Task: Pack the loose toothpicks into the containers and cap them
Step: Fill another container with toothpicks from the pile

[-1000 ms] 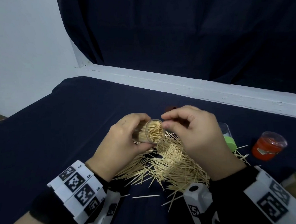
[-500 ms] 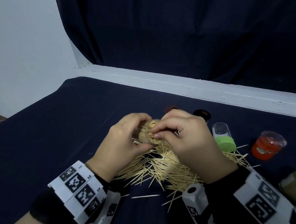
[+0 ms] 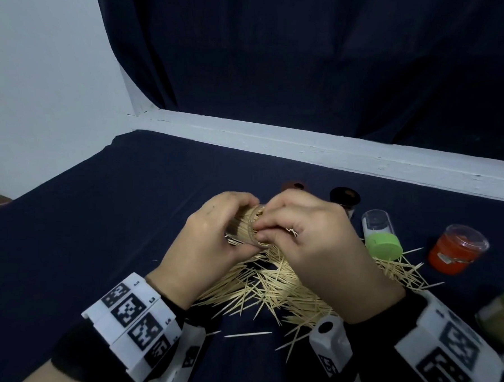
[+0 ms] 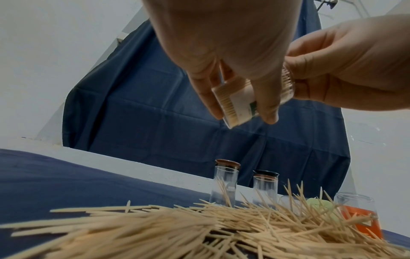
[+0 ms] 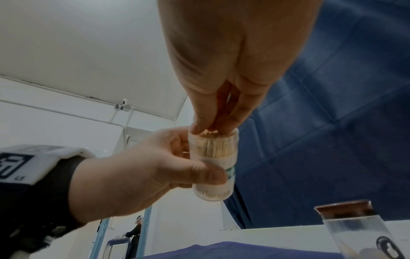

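You grip clear container (image 5: 214, 164) in left hand (image 3: 202, 246), above loose toothpicks (image 3: 279, 285). Right hand (image 3: 314, 234) fingertips (image 5: 199, 128) bunched, pressing picks into mouth. Filling step; next: find its cap.

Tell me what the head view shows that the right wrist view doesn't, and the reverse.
Only the head view shows the loose toothpick pile, the green-capped container lying on the cloth and the orange container.

Only the right wrist view shows the held container's closed bottom end and its green-printed label.

Both show the left hand gripping the toothpick-filled container while the right hand has its fingertips at the mouth.
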